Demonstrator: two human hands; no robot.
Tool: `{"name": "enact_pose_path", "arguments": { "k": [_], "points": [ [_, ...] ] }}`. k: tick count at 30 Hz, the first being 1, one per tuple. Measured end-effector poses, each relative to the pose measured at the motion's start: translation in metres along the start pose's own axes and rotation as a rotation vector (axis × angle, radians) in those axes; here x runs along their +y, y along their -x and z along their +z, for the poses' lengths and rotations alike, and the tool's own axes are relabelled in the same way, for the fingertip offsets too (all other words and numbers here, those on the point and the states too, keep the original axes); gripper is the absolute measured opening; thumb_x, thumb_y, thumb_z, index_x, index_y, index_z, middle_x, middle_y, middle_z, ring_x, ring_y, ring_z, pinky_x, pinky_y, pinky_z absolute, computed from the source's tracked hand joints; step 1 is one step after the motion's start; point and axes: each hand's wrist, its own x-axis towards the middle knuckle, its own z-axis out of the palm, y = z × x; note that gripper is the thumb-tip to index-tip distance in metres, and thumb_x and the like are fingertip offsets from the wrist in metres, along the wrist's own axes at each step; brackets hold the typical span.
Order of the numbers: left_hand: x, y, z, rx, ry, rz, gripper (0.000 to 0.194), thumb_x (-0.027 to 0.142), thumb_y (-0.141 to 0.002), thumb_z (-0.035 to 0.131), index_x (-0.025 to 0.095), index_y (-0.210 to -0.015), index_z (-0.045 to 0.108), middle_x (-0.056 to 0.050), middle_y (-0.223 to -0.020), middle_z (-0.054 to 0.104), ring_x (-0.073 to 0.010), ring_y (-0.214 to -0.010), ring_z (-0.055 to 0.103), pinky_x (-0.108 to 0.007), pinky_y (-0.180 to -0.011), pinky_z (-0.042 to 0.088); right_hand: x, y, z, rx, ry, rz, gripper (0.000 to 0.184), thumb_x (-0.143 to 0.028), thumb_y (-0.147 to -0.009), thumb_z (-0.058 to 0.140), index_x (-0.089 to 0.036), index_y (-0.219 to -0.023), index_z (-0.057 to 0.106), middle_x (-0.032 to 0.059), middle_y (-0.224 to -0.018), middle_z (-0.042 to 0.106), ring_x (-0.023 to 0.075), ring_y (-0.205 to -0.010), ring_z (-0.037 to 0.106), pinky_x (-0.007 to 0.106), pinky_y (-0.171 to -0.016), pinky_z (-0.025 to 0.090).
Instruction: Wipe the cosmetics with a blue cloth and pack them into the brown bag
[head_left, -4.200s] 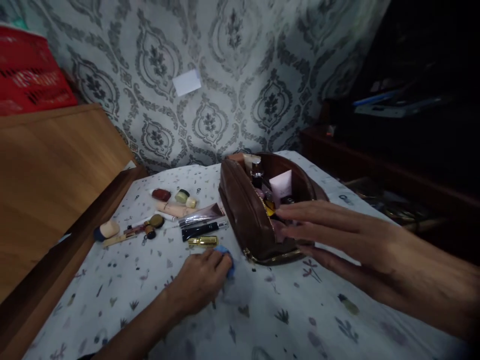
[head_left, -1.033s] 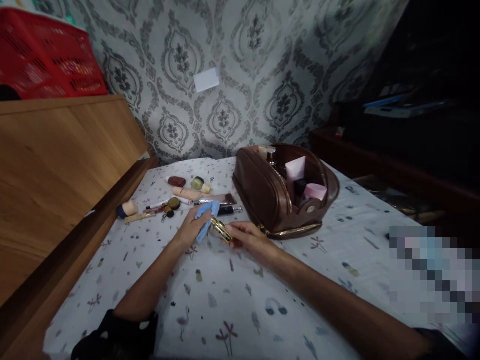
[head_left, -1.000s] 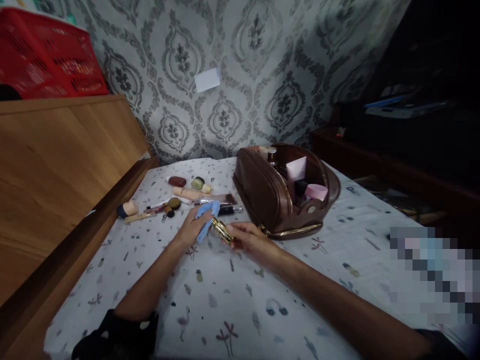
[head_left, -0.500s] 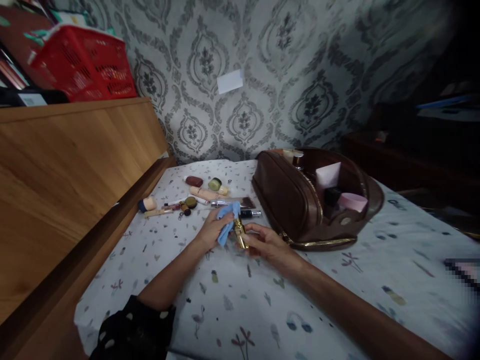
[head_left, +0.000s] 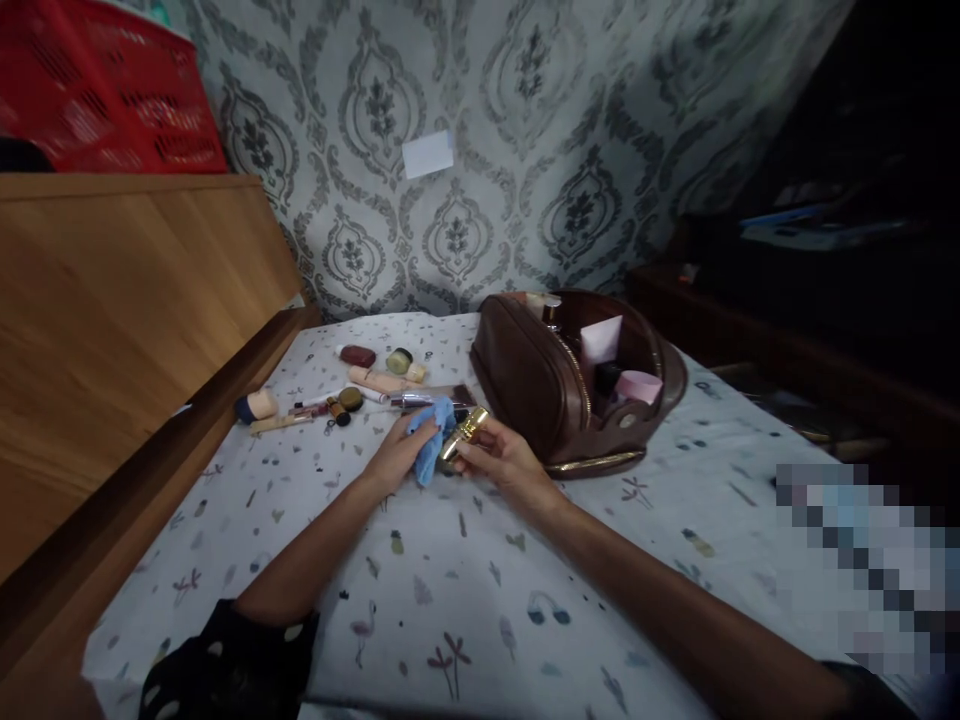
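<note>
My left hand [head_left: 397, 455] is closed on a small blue cloth [head_left: 431, 440] and presses it against a gold tube [head_left: 465, 432]. My right hand [head_left: 501, 462] pinches that gold tube, which tilts up to the right just above the patterned sheet [head_left: 465, 590]. Right behind the hands stands an open brown leather pouch [head_left: 536, 385] with a pink tube [head_left: 602, 338], a pink jar [head_left: 637, 385] and a bottle inside.
Several cosmetics lie in a row at the back left of the sheet: a dark red case [head_left: 358, 355], a green jar [head_left: 398, 361], a beige tube [head_left: 379, 381], a sponge [head_left: 259, 405]. A wooden headboard [head_left: 112, 330] rises on the left, a red basket [head_left: 105, 90] above it.
Over the last second the gold tube has turned in my right hand, from tip pointing up-left to up-right, while the blue cloth stays against it. Earlier my left hand lay on the cloth.
</note>
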Motion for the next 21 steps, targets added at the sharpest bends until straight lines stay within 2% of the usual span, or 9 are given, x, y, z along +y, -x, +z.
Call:
{"name": "enact_pose_path", "arguments": {
  "k": [2,5,10,15,18,21],
  "points": [
    [-0.001,0.001,-0.002,-0.064,-0.040,0.004,0.039,0.048,-0.075,0.075,0.018,-0.100,0.069,-0.001,-0.086,0.068,-0.0124,-0.076,0.060,-0.020,-0.069,0.047,0.000,0.000,0.000,0.032,-0.017,-0.025,0.048,-0.046,-0.065,0.084,-0.018,-0.096,0.061,0.0007,-0.082,0.065,0.0115,-0.065,0.062,0.026,-0.062,0.052],
    [0.000,0.003,-0.002,-0.142,-0.051,-0.012,0.041,0.044,-0.074,0.077,0.019,-0.106,0.067,-0.001,-0.087,0.068,-0.0117,-0.073,0.060,-0.021,-0.068,0.048,0.001,0.001,-0.001,0.051,-0.021,-0.025,0.045,-0.049,-0.066,0.082,-0.017,-0.092,0.061,0.0009,-0.081,0.066,0.0129,-0.069,0.065,0.029,-0.070,0.055],
    [0.005,0.006,0.000,-0.241,-0.036,-0.120,0.046,0.043,-0.072,0.079,0.016,-0.104,0.062,0.001,-0.074,0.065,-0.0096,-0.056,0.057,-0.019,-0.050,0.045,0.003,0.000,-0.002,0.054,0.009,-0.054,0.042,-0.046,-0.067,0.082,-0.018,-0.089,0.061,-0.0014,-0.072,0.064,0.0116,-0.061,0.061,0.025,-0.058,0.050],
    [0.012,0.007,0.000,-0.277,-0.021,-0.198,0.051,0.042,-0.064,0.084,0.013,-0.100,0.062,-0.003,-0.074,0.069,-0.0141,-0.060,0.064,-0.019,-0.047,0.046,0.005,0.001,0.001,0.052,0.031,-0.092,0.039,-0.046,-0.066,0.082,-0.018,-0.084,0.060,-0.0018,-0.069,0.062,0.0124,-0.059,0.059,0.024,-0.053,0.046],
    [0.014,0.007,0.000,-0.283,-0.058,-0.138,0.044,0.048,-0.070,0.079,0.012,-0.092,0.066,-0.004,-0.074,0.069,-0.0135,-0.059,0.063,-0.021,-0.051,0.049,0.002,0.003,0.003,0.066,0.074,-0.112,0.038,-0.045,-0.067,0.081,-0.018,-0.087,0.062,-0.0015,-0.073,0.061,0.0101,-0.059,0.054,0.022,-0.050,0.042],
    [0.010,0.006,-0.002,-0.195,-0.139,-0.078,0.044,0.054,-0.075,0.073,0.012,-0.084,0.067,-0.002,-0.069,0.065,-0.0118,-0.055,0.058,-0.023,-0.053,0.049,-0.001,0.006,0.005,0.038,0.110,-0.099,0.041,-0.047,-0.069,0.080,-0.019,-0.093,0.060,-0.0022,-0.075,0.060,0.0080,-0.054,0.049,0.021,-0.045,0.040]
  ]
}}
